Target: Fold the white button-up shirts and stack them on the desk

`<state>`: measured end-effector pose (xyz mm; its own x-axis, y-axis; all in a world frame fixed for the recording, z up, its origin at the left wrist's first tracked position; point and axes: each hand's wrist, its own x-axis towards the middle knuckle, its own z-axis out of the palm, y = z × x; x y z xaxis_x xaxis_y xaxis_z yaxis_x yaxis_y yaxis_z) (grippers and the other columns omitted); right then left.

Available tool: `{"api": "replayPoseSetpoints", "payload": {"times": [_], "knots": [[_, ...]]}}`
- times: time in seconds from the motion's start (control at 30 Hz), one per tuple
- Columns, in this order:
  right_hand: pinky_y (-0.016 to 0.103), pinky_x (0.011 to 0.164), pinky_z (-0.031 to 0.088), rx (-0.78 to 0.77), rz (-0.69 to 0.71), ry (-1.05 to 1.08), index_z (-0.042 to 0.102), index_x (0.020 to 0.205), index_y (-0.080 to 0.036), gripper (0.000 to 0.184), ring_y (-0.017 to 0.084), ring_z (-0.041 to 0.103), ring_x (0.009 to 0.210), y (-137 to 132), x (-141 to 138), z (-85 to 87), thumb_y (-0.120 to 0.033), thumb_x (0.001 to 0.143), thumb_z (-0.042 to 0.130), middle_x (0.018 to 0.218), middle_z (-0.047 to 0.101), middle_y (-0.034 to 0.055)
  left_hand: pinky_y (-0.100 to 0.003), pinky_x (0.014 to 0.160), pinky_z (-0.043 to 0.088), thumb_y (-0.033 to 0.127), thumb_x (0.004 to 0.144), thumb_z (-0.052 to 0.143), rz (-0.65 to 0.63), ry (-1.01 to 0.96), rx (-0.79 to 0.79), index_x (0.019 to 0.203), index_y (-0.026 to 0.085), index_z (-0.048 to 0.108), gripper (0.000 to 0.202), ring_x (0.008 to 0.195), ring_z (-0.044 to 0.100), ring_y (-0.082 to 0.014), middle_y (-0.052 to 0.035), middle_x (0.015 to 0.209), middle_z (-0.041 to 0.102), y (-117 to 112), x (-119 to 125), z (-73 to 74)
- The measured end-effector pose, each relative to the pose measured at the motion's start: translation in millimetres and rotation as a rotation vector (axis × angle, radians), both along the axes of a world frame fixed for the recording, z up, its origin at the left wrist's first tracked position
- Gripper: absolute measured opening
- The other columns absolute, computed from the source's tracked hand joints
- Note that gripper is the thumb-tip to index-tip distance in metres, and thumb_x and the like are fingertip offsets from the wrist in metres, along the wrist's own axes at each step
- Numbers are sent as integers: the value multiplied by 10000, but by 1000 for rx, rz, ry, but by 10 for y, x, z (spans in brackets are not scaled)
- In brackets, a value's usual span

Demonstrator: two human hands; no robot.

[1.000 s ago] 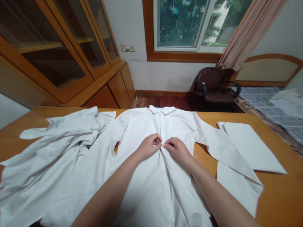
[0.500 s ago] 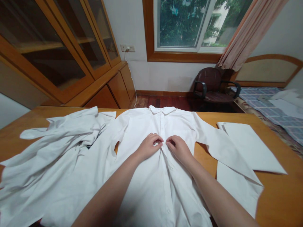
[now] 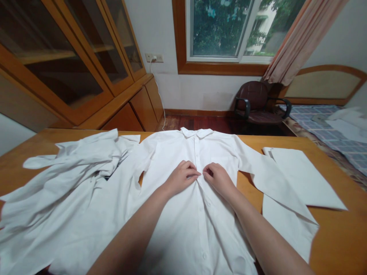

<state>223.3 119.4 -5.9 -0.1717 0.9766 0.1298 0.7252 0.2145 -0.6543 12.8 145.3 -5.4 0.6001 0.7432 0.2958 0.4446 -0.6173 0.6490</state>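
A white button-up shirt (image 3: 169, 152) lies spread front side up on the wooden table (image 3: 338, 236), its collar at the far edge. My left hand (image 3: 183, 177) pinches the shirt's front placket at mid-chest, thumb and fingertips together. Close beside it, my right hand (image 3: 216, 176) is also closed in a pinch on the placket's other side. The fingertips hide whatever button or buttonhole lies between them. Below the hands the placket is creased, and a few buttons show along it. One sleeve stretches to the right, folded at its lower part.
Rumpled white garments (image 3: 83, 175) are heaped on the table's left. A neatly folded white garment (image 3: 306, 177) lies at the right, by the sleeve. Beyond the table stand a glass-door cabinet (image 3: 114, 103), an office chair (image 3: 254, 101) and a bed (image 3: 323, 126).
My left fingertips have shifted slightly to the right along the placket. The right hand has barely moved, and the shirt lies almost the same.
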Motion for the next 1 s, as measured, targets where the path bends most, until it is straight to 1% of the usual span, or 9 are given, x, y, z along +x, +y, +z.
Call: {"api": "replayPoseSetpoints", "payload": {"times": [0.23, 0.37, 0.47, 0.6, 0.7, 0.9, 1.0], "knots": [[311, 776, 397, 16, 8, -95, 644, 846, -206, 52, 200, 545, 836, 59, 117, 28, -176, 883, 624, 846, 651, 35, -434, 964, 485, 244, 931, 636, -61, 107, 111, 1087, 338, 780, 232, 1093, 546, -245, -65, 1146, 675, 39, -91, -1], [308, 778, 394, 10, 9, -92, 635, 852, -208, 52, 202, 542, 846, 67, 134, 31, -184, 893, 616, 850, 645, 33, -482, 1017, 470, 217, 913, 652, -41, 99, 173, 1060, 334, 789, 233, 1175, 524, -271, -61, 1292, 648, 47, -110, 26], [310, 786, 394, 6, 5, -91, 629, 848, -210, 54, 203, 544, 850, 60, 128, 38, -189, 895, 614, 850, 642, 34, -499, 1049, 452, 216, 923, 632, -30, 134, 203, 1096, 322, 778, 250, 1232, 505, -285, -49, 1355, 630, 45, -110, 30], [309, 782, 392, 13, -4, -97, 625, 845, -208, 60, 201, 542, 842, 52, 116, 53, -190, 899, 609, 843, 637, 34, -502, 1084, 434, 244, 939, 615, -78, 161, 196, 1183, 323, 741, 285, 1322, 468, -293, -30, 1336, 661, 37, -108, 12], [309, 778, 390, 8, -8, -103, 622, 843, -209, 64, 201, 539, 840, 48, 112, 64, -197, 904, 608, 842, 636, 33, -497, 1094, 433, 230, 939, 613, -128, 144, 166, 1188, 335, 736, 296, 1355, 460, -285, -14, 1284, 699, 34, -111, 7], [311, 778, 389, -4, -7, -109, 622, 842, -212, 63, 202, 538, 845, 43, 111, 68, -199, 903, 608, 852, 635, 35, -479, 1077, 452, 212, 944, 606, -147, 130, 127, 1158, 312, 746, 274, 1324, 495, -269, -7, 1250, 721, 37, -111, 21], [311, 785, 387, -3, -12, -116, 621, 846, -211, 65, 203, 538, 850, 43, 108, 64, -202, 909, 605, 853, 636, 35, -445, 1056, 468, 202, 952, 595, -143, 90, 125, 1108, 283, 754, 237, 1267, 531, -250, -13, 1184, 743, 39, -98, 18]]}}
